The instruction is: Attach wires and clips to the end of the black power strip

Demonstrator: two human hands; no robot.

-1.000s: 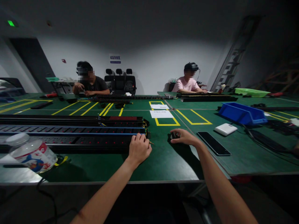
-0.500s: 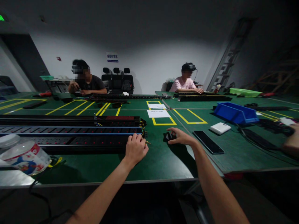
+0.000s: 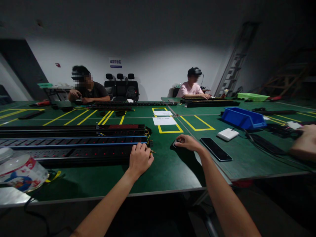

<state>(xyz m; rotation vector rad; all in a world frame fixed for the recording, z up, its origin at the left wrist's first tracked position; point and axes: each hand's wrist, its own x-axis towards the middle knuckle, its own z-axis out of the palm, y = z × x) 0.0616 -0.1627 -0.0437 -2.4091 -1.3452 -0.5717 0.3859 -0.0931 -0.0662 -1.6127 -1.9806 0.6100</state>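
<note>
My left hand [image 3: 141, 160] is closed over the right end of the nearest long black power strip [image 3: 91, 153], which has a row of small red marks. A short yellow-green wire [image 3: 153, 151] sticks out beside its fingers. To the right, my right hand [image 3: 189, 144] is low over the table, thumb and fingertips pinched on a small dark piece [image 3: 175, 143] with a pale edge; its kind is unclear. Two more long black strips lie behind the nearest one, the middle strip [image 3: 74, 141] edged in blue, loose wires [image 3: 148, 133] at their ends.
On the green table [image 3: 158, 177] lie a phone [image 3: 215, 149], a white case [image 3: 227, 134], a blue bin [image 3: 243, 118] and black cables. A plastic jar [image 3: 23, 171] stands left. Another person's hand [image 3: 304, 143] is at far right; two people sit across the table.
My right hand's fingers have closed from a spread pose onto the small dark piece. My left hand stays at the strip's end. The whole view has shifted slightly.
</note>
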